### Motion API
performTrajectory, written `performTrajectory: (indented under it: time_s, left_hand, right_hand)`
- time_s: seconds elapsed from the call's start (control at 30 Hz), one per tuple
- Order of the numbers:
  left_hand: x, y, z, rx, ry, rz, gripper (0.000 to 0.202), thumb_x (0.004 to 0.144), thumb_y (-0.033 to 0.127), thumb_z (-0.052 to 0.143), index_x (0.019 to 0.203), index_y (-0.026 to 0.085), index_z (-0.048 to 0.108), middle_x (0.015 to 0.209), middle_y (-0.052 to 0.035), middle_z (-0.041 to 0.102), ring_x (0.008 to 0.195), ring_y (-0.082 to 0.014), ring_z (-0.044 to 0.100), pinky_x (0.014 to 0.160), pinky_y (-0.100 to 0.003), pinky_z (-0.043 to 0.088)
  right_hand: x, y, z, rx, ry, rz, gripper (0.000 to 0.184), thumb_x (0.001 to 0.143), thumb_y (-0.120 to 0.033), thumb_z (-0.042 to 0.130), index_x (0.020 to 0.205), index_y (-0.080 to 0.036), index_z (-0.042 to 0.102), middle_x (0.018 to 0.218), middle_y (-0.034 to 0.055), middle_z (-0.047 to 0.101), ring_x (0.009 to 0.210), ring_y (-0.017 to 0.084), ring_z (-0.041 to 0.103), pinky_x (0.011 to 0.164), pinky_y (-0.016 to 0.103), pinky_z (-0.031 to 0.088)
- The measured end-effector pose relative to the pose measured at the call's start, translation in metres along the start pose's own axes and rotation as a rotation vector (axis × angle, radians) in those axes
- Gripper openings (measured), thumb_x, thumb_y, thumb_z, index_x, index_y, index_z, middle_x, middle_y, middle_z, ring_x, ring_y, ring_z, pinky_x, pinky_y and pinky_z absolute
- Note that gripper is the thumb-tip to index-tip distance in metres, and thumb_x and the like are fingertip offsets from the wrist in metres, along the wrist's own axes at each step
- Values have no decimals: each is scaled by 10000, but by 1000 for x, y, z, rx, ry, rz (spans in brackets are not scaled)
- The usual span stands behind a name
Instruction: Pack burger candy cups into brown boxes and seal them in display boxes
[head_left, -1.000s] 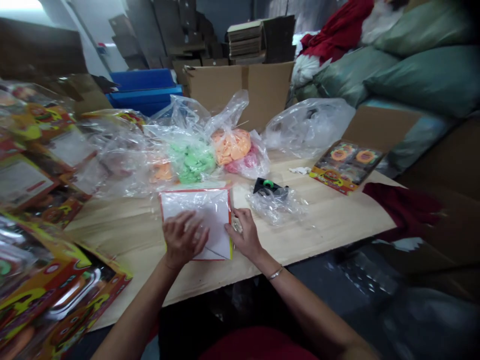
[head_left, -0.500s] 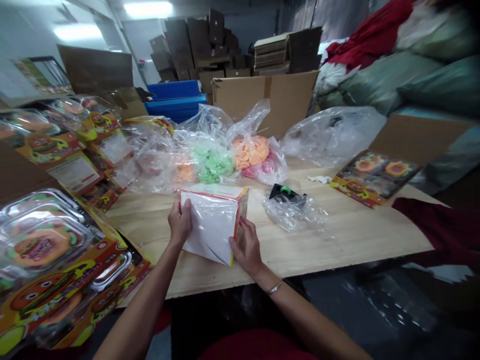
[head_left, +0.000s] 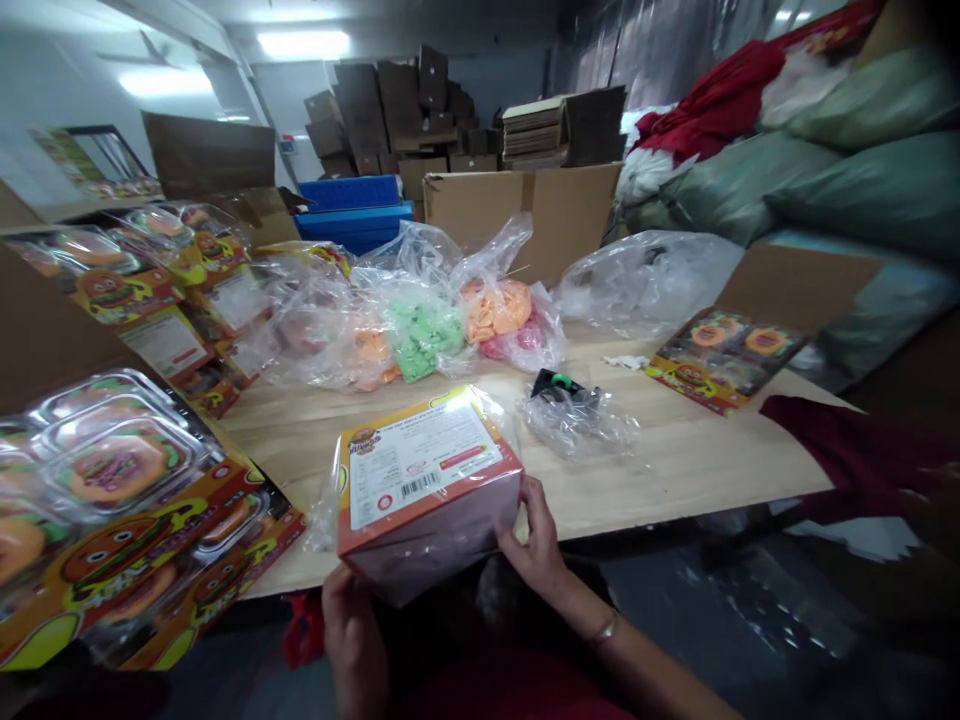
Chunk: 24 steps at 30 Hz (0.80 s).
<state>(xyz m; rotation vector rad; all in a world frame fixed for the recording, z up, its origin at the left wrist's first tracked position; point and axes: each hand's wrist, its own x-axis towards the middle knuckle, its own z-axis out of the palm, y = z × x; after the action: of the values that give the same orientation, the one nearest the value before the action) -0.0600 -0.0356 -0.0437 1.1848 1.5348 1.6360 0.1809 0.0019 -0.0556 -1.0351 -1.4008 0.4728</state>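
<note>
A printed box (head_left: 427,465) in clear plastic wrap is tilted over the table's front edge, its white label with a barcode facing up and a plain pale side toward me. My left hand (head_left: 352,620) grips its near left lower corner, the fingers partly hidden beneath. At the near right corner, my right hand (head_left: 534,535) is closed on the box, thumb on the pale side. Loose clear wrap bulges at the box's left and far right ends. Just beyond my right hand lies a black tape dispenser (head_left: 564,388) with a green centre, beside a crumpled clear bag (head_left: 577,425).
Stacked burger-print display boxes (head_left: 150,500) crowd the left. Clear bags of green pieces (head_left: 427,335) and orange pieces (head_left: 495,308) line the back, before a large carton (head_left: 525,215). An open display box (head_left: 720,355) and dark red cloth (head_left: 832,440) are at the right.
The box has turned over from its plain white side to its printed label side and come nearer to me. Both hands have moved down toward the table's front edge with it.
</note>
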Motion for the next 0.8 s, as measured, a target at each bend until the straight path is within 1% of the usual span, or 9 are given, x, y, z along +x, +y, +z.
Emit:
performTrajectory:
  time_s: [0.07, 0.13, 0.23, 0.3, 0.37, 0.43, 0.57, 0.67, 0.8]
  left_hand:
    - [5, 10, -11, -69, -88, -71, 262, 833, 547, 516, 933, 324, 611, 1017, -48, 627, 1013, -307, 593, 936, -502, 496]
    - [24, 25, -18, -93, -153, -152, 349, 834, 614, 497, 849, 302, 650, 948, -56, 669, 971, -309, 621, 904, -509, 510]
    - [53, 46, -23, -74, -187, -310, 502, 713, 753, 570, 759, 264, 672, 906, -62, 703, 935, -304, 639, 855, -471, 514]
    - [63, 53, -22, -29, -214, -376, 571, 626, 791, 626, 764, 240, 691, 923, -73, 714, 936, -298, 640, 838, -439, 504]
    - [67, 52, -20, 11, -245, -389, 609, 603, 790, 648, 797, 216, 706, 946, -84, 717, 948, -290, 638, 831, -409, 493]
    - [69, 46, -16, 19, -259, -368, 608, 625, 765, 656, 839, 199, 711, 990, -91, 714, 968, -274, 633, 835, -380, 485]
    - [82, 27, -11, -4, -293, -362, 633, 640, 740, 659, 908, 168, 698, 1047, -112, 704, 943, -252, 638, 811, -352, 490]
    - [95, 18, -11, 48, -309, -342, 648, 624, 740, 664, 907, 157, 680, 1019, -110, 693, 930, -247, 636, 790, -334, 489]
    - [105, 7, -12, 118, -291, -292, 626, 628, 727, 670, 902, 164, 664, 946, -79, 675, 932, -253, 628, 788, -335, 486]
  right_hand:
    - [6, 1, -12, 116, -79, 47, 453, 861, -354, 609, 1286, -225, 524, 1244, 119, 582, 1170, 295, 579, 1011, 476, 491]
    - [15, 5, -24, 223, -155, 100, 391, 863, -384, 612, 1218, -223, 584, 1205, 104, 624, 1135, 289, 608, 987, 459, 502]
    - [33, 10, -42, 268, -223, 188, 297, 881, -414, 595, 1089, -218, 675, 1112, 91, 687, 1073, 286, 645, 947, 454, 515]
    - [49, 11, -50, 203, -152, 218, 270, 888, -424, 603, 1030, -218, 704, 1061, 86, 707, 1030, 277, 659, 938, 455, 513]
    - [71, 13, -51, 158, -15, 215, 287, 887, -443, 617, 1039, -214, 702, 1066, 87, 707, 1029, 268, 659, 947, 453, 507]
    - [97, 16, -39, 184, 47, 203, 364, 898, -479, 592, 1123, -206, 677, 1167, 102, 686, 1111, 269, 636, 986, 457, 488]
    - [130, 34, 12, 218, -155, 207, 542, 865, -553, 580, 1260, -183, 613, 1330, 129, 619, 1236, 275, 569, 1060, 460, 437]
    - [126, 45, 43, 202, -209, 228, 565, 831, -545, 617, 1262, -181, 599, 1284, 128, 641, 1177, 268, 595, 1026, 433, 462]
    - [108, 44, 45, 164, -193, 269, 462, 847, -495, 594, 1186, -182, 613, 1189, 117, 666, 1074, 262, 624, 849, 383, 532]
